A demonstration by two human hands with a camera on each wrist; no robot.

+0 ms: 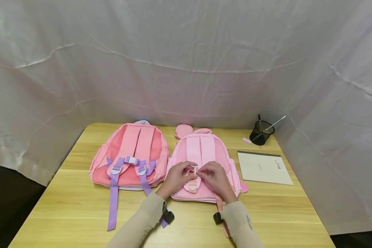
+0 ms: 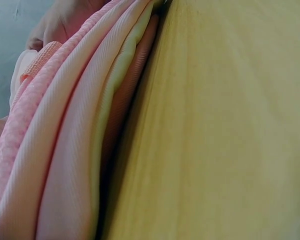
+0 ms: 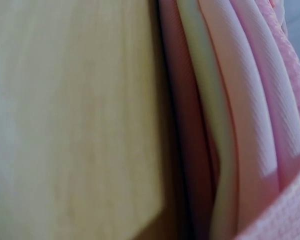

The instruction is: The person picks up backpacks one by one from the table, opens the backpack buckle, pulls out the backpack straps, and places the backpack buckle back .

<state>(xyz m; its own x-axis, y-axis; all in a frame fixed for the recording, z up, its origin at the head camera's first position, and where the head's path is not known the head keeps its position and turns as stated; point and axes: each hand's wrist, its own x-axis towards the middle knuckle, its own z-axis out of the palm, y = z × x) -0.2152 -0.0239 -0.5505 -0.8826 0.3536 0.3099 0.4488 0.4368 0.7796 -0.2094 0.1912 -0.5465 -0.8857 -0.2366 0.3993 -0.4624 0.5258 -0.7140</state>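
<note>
Both hands work at the back of a light pink backpack (image 1: 208,150) lying with its shoulder straps up. My left hand (image 1: 177,177) pinches a small pale buckle (image 1: 191,171) on the chest strap between thumb and fingers. From the other side, my right hand (image 1: 216,177) brings thumb and forefinger together on the strap at the buckle's right edge. Fingers cover part of the buckle. Just below sits a strap adjuster (image 1: 193,186) with orange webbing. The left wrist view shows the backpack's layered side (image 2: 72,140) and part of a hand; the right wrist view shows its other side (image 3: 245,110).
To the left lies a coral backpack (image 1: 111,148) with purple straps, its chest buckle (image 1: 131,160) fastened. A round pink pouch (image 1: 184,131) touches the pink backpack's top. On the right are a notebook (image 1: 260,168), an eraser (image 1: 246,140) and a black mesh pen cup (image 1: 258,137).
</note>
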